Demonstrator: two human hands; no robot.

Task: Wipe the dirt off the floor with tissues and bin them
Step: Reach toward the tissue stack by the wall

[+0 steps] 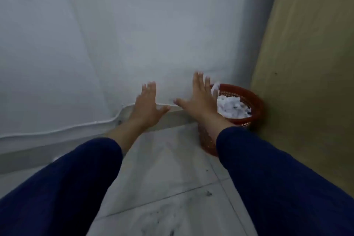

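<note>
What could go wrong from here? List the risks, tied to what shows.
1. The red mesh bin is heaped with used tissues close to its rim, and one sticks up at the edge; more could spill out.
2. Dark dirt specks lie on the floor tiles, yet the left hand and right hand are both open and empty, so that patch may go unwiped.

left arm: stretched forward, dark blue sleeve (63,184) to the forearm, wrist bare | left hand (147,105): back up, fingers straight, thumb spread right, holding nothing | right arm: stretched forward, blue sleeve (283,174) | right hand (199,97): fingers splayed, thumb pointing left, holding nothing
</note>
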